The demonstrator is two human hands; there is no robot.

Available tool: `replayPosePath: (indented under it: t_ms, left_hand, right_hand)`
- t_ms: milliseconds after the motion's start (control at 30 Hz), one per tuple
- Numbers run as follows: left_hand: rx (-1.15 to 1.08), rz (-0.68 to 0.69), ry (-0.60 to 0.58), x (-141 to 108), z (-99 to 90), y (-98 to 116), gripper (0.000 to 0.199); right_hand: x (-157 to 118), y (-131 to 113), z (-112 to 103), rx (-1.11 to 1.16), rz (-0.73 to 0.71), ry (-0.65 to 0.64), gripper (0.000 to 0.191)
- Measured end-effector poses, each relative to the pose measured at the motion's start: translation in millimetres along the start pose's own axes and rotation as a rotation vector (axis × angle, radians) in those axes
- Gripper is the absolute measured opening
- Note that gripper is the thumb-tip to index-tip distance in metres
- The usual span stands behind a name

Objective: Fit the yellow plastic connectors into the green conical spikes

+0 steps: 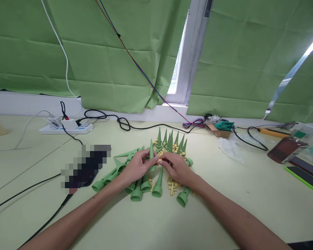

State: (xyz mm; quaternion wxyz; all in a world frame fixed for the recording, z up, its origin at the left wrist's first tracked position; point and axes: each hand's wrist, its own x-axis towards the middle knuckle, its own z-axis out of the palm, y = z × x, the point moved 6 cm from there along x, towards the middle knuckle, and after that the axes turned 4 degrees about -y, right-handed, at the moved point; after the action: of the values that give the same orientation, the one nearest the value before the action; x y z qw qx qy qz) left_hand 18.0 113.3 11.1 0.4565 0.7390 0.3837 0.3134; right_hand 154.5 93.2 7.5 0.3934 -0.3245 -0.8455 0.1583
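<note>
My left hand (141, 165) is closed around a green plastic plant watering spike (151, 156), which stands upright with its tip up. Fingers of my right hand (177, 168) pinch a small yellow plastic piece (160, 160) against the side of that spike. Whether the piece sits in the spike or only touches it, I cannot tell. More green spikes (137, 192) lie around both hands, several on their sides. Behind the hands, other spikes (170, 139) stand upright. Loose yellow pieces (173, 185) are heaped under and beside my right hand.
On the left lies a dark, partly pixelated device (88, 170) with a cable. A white power strip (66, 128) and black cables (146, 127) run along the wall. To the right are a small cardboard box (219, 130), a bottle of dark liquid (285, 149) and a green-edged phone (305, 178).
</note>
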Motion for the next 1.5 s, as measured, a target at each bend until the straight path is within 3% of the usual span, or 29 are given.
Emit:
replayPosePath:
  t_ms: [333,833,1200,1333,1500]
  left_hand:
    - [-0.044,-0.049,0.035,-1.7,0.4,1.0,0.037]
    - [0.068,0.058,0.001,-1.8,1.0,4.4,0.027]
    - [-0.285,-0.184,-0.021,-3.7,3.7,-4.6,0.038]
    - [-0.227,-0.158,-0.023,-3.3,3.6,-2.5,0.041]
    - [-0.063,-0.033,-0.016,-2.7,1.0,4.4,0.037]
  right_hand:
    - [-1.0,-0.1,0.1,0.013,0.004,0.007,0.008]
    - [-1.2,0.8,1.2,0.036,-0.012,-0.017,0.015]
    - [-1.1,-4.4,-2.9,0.041,-0.024,0.062,0.011]
    - [-1.3,-3.5,-2.5,0.031,-0.025,0.046,0.01]
    - [-1.3,-2.4,-2.0,0.061,-0.036,0.036,0.009]
